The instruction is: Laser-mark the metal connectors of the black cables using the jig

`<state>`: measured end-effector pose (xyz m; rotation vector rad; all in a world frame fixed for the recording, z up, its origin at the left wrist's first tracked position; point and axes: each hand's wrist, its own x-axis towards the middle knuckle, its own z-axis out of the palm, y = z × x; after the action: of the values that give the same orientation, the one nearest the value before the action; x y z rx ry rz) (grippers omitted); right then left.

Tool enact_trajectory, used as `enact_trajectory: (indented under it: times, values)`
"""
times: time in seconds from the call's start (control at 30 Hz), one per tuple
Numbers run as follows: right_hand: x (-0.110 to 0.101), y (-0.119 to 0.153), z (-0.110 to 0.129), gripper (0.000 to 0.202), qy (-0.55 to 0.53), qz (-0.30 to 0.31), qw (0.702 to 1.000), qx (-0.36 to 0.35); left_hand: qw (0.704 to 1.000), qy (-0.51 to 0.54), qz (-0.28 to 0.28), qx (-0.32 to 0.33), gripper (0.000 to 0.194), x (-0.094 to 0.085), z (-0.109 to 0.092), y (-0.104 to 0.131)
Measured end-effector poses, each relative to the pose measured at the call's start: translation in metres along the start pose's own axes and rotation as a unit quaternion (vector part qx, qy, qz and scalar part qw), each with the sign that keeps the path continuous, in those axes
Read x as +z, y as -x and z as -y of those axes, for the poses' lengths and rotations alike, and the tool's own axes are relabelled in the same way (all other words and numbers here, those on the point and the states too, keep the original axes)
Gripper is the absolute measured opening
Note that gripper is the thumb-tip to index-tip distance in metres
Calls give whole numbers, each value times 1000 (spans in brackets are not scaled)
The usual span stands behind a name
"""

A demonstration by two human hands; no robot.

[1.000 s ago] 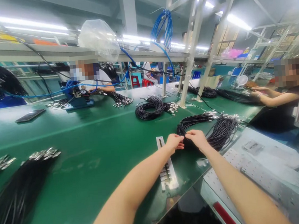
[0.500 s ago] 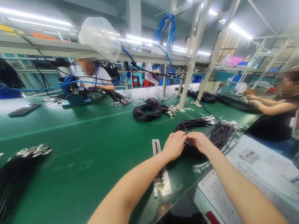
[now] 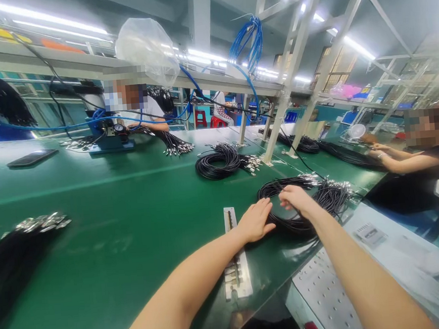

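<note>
A coil of black cables [image 3: 298, 225] with silvery metal ends [image 3: 338, 189] lies on the green table in front of me. My left hand [image 3: 255, 220] rests against the coil's left side, fingers stretched out and the thumb apart. Over the middle of the coil, my right hand [image 3: 295, 199] is closed, its fingertips pinched together; whatever they hold is too small to make out. Under my left forearm lies a slotted metal fixture [image 3: 242, 279], partly covered by the arm.
Another cable coil [image 3: 219, 162] lies farther back, and a blurred cable bundle [image 3: 10, 267] lies at left. A blue press [image 3: 107, 135] and a phone [image 3: 32, 158] are at the far side. Metal posts [image 3: 277, 122] rise from the table. Co-workers sit across and at right [image 3: 405, 160].
My hands, together at the coil's upper edge before, have moved apart. The left fingers have straightened and spread, while the right hand has lifted slightly. More of the coil's ring now shows.
</note>
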<state>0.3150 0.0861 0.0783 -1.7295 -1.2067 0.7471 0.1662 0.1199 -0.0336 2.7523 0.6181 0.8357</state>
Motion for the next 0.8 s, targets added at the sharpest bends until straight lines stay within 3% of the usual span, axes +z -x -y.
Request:
enact_trajectory:
  times: [0.1,0.2,0.27,0.33,0.37,0.4,0.43,0.5,0.53,0.57,0.67,0.8]
  values:
    - [-27,8,49,15,-57,-71,994,-59,996,65,46,-35,59,-2,-2,-1]
    - [-43,28,101,5,-111,-141,965,-190,955,275,26,-106,53,-10,-3,-9]
    - [-41,46,121,7,-46,-157,949,-271,905,399,4,-149,47,-22,0,-18]
    - [-27,67,122,11,90,-129,934,-321,876,452,-3,-169,51,-40,6,-27]
    - [-17,79,116,15,164,-100,923,-332,854,490,-2,-177,57,-51,9,-29]
    - [-6,91,106,18,228,-64,909,-342,811,554,-2,-189,63,-62,12,-31]
    - [5,103,93,20,280,-21,897,-341,747,633,1,-204,66,-73,14,-32]
    - [25,128,61,19,390,67,858,-329,591,768,9,-247,62,-91,16,-30]
    - [33,140,44,17,448,95,827,-326,532,800,7,-277,54,-98,16,-29]
    - [38,152,28,16,495,111,795,-332,504,807,0,-308,42,-103,15,-28]
    - [45,185,-24,12,549,184,737,-348,500,776,-48,-381,16,-109,12,-25]
    - [38,214,-95,19,563,249,717,-327,539,749,-118,-367,20,-107,-3,-21]
